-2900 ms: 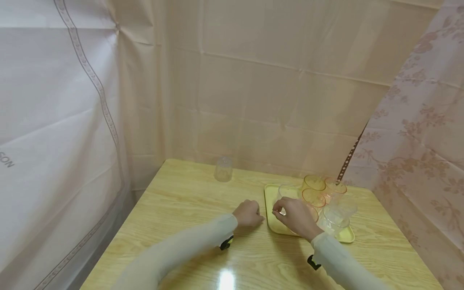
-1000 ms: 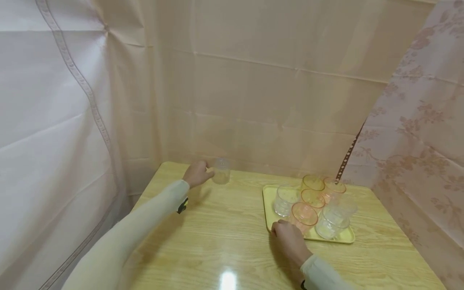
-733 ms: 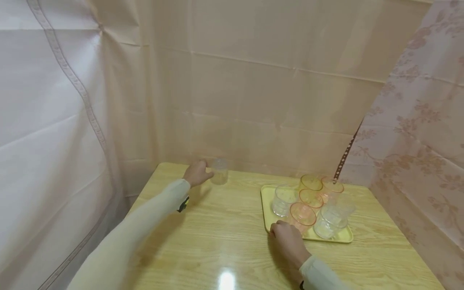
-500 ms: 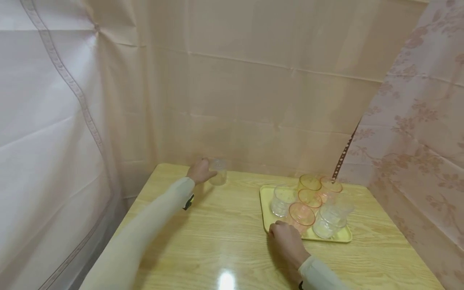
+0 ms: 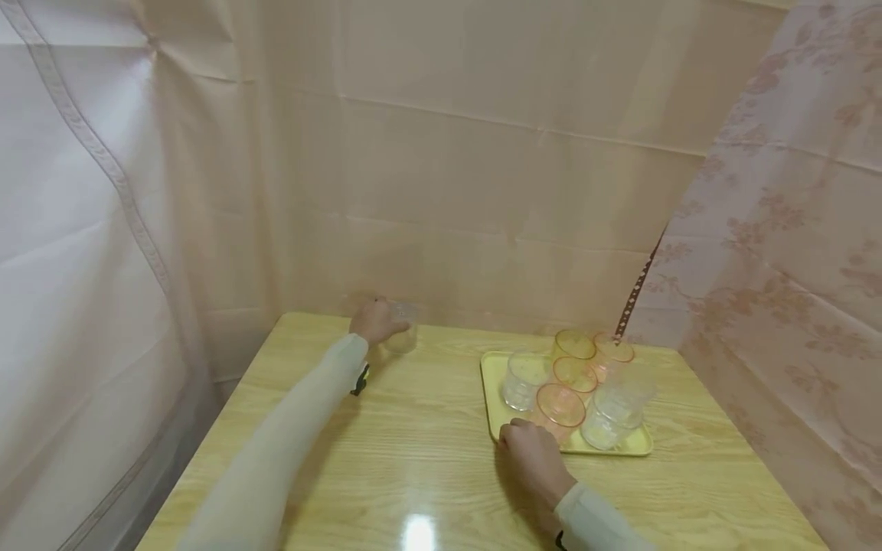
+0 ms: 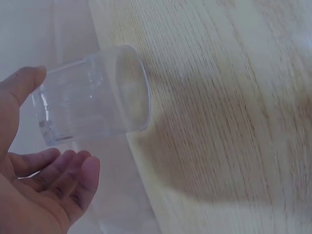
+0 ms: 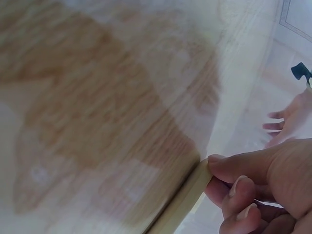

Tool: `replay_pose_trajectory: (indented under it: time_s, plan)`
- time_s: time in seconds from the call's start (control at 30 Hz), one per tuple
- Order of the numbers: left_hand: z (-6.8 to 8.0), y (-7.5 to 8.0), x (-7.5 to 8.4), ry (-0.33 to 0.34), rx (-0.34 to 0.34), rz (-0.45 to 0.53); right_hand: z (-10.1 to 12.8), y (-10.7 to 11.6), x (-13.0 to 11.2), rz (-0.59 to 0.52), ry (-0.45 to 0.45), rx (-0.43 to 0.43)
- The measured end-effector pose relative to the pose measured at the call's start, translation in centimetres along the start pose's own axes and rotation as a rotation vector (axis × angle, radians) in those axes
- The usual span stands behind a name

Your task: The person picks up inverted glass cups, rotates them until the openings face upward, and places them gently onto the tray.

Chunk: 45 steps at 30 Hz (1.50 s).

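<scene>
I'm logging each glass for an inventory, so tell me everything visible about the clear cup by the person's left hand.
The clear cup is a small, colourless, see-through tumbler, plastic or glass by its look, with smooth walls and seemingly nothing inside. It sits at the table's far edge near the curtain, apart from the yellow tray. In the left wrist view it is tilted, mouth toward the tabletop. The left hand holds it, thumb on its side, fingers curled beneath.

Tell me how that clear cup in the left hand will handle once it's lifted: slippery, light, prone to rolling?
The clear cup looks thin-walled and empty, so probably light. Its smooth sides may slip, as the left hand holds it only with thumb and fingertips. It is already tilted off the wooden table; laid on its round side, it would likely roll.
</scene>
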<state>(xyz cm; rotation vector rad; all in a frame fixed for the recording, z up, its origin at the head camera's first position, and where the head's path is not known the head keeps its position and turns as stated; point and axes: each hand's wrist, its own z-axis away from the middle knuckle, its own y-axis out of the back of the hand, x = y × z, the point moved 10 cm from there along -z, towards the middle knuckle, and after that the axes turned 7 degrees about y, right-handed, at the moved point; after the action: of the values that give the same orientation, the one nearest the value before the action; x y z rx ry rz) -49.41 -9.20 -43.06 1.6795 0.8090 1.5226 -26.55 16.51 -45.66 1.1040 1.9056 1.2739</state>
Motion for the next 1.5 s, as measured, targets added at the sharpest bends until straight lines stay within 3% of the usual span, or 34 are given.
replay_pose_trajectory:
  time_s: [0.57,0.77,1.07,1.5]
  plan:
    - [-0.3,0.3,-1.1,0.01,-0.018,0.079,-0.4,0.1,-0.9,0.004,0.008,0.009]
    - [-0.4,0.5,-1.4,0.036,-0.029,0.062,-0.6,0.1,-1.1,0.004,0.009,0.003]
    - [-0.5,1.1,-0.6,-0.013,-0.001,0.077,-0.5,-0.1,-0.6,0.033,-0.008,-0.015]
    - [0.6,1.3,-0.5,0.022,-0.042,0.195,-0.2,0.0,-0.3,0.052,-0.011,-0.034]
